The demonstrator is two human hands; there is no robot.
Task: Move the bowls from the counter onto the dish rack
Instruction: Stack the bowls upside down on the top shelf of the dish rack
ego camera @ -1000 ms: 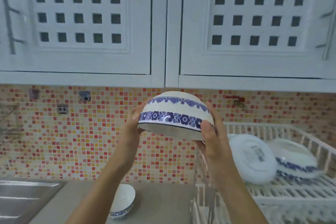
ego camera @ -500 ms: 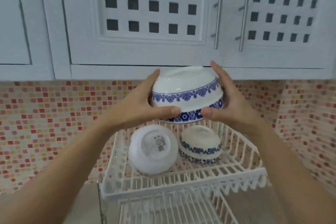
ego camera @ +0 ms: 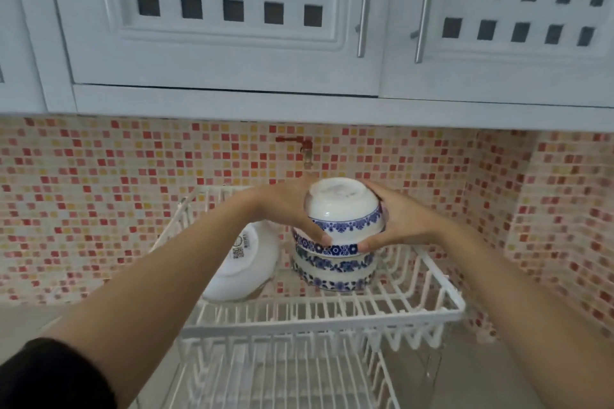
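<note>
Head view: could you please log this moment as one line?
left hand + right hand: holding inverted bowl | onto rack bowl | dish rack

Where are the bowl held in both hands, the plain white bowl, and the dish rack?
held bowl (ego camera: 342, 209): head view, on its white side above the blue band.
plain white bowl (ego camera: 246, 262): head view, on its upturned underside.
dish rack (ego camera: 319, 324): head view, on the upper tier's front rim.
</note>
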